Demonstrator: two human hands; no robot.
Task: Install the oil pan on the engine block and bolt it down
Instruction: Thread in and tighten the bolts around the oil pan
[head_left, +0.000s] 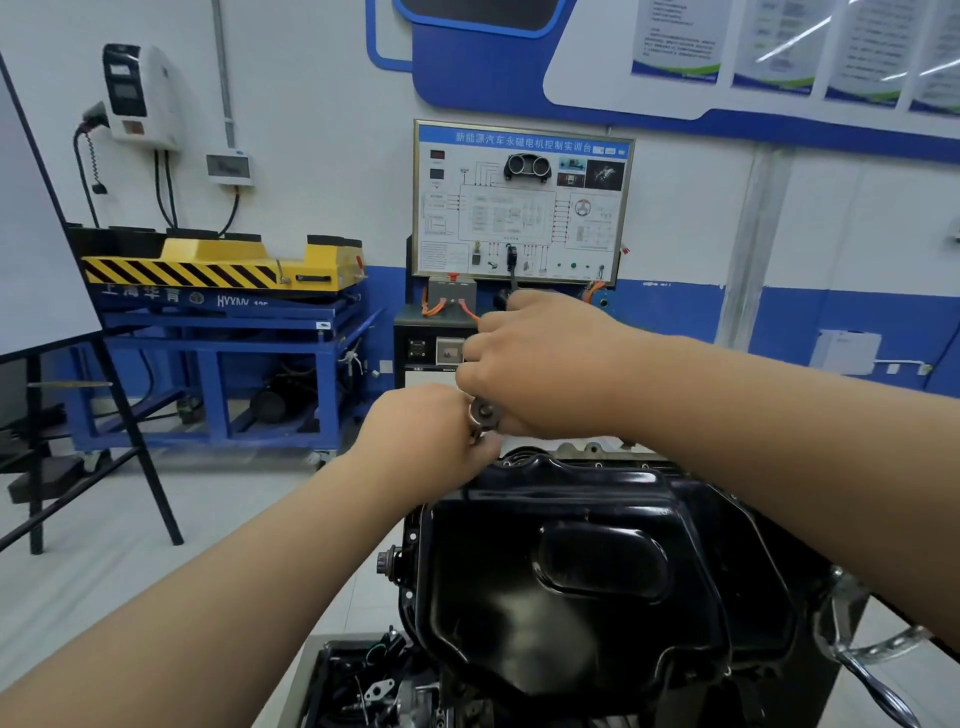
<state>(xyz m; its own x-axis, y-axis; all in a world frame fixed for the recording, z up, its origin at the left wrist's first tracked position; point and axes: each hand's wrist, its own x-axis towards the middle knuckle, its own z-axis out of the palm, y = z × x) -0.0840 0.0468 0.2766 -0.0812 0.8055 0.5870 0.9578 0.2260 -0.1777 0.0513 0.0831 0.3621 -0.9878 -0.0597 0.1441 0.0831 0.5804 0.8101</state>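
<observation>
Black pressed steel, the oil pan (571, 571) is sitting at lower centre on the engine block (592, 449). At centre frame, the left hand (415, 436) is steadying the ratchet (484, 413) while the right hand (540, 364) is gripping it, probably the handle. They are hiding the bolt.

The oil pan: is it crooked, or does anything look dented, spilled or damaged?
Nothing stands out. The black oil pan looks evenly seated and whole; its sunken oval looks moulded, not a dent. No spill shows. The left hand and the right hand hold a metal tool at its far corner.
</observation>
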